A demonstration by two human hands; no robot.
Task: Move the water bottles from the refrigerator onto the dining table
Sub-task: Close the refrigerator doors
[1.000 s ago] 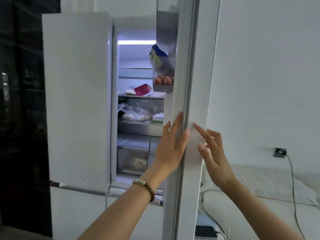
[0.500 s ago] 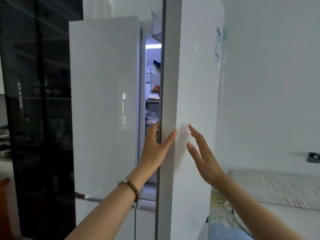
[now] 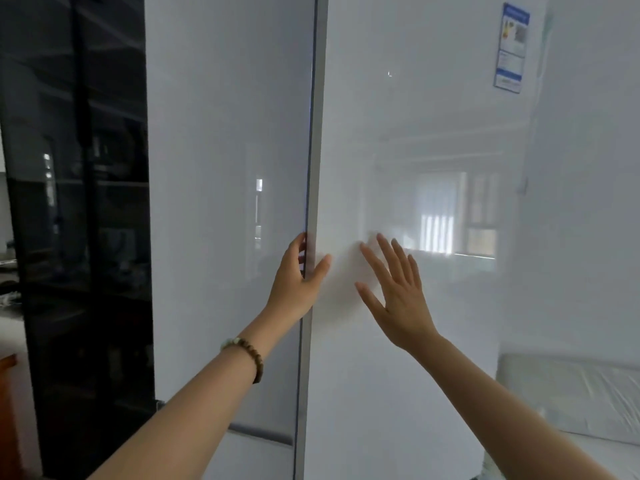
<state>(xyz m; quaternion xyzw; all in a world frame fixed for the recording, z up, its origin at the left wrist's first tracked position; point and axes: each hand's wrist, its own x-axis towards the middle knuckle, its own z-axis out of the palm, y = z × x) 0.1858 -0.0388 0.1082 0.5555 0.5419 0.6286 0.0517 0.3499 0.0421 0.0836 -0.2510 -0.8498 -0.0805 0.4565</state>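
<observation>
The left hand (image 3: 298, 278) hooks the edge of the refrigerator's right door (image 3: 408, 168), fingers tucked in the gap, thumb on the front. Just right of it, the right hand (image 3: 398, 292) lies flat and spread against that door, holding nothing. No water bottles are visible.

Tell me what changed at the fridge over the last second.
The right door has swung nearly shut: the lit shelves seen a second ago are hidden, leaving only a thin bright gap at its edge. The left hand stays curled on that edge; the right hand has moved onto the door front, fingers spread. The left door is unchanged. No bottles visible.
</observation>
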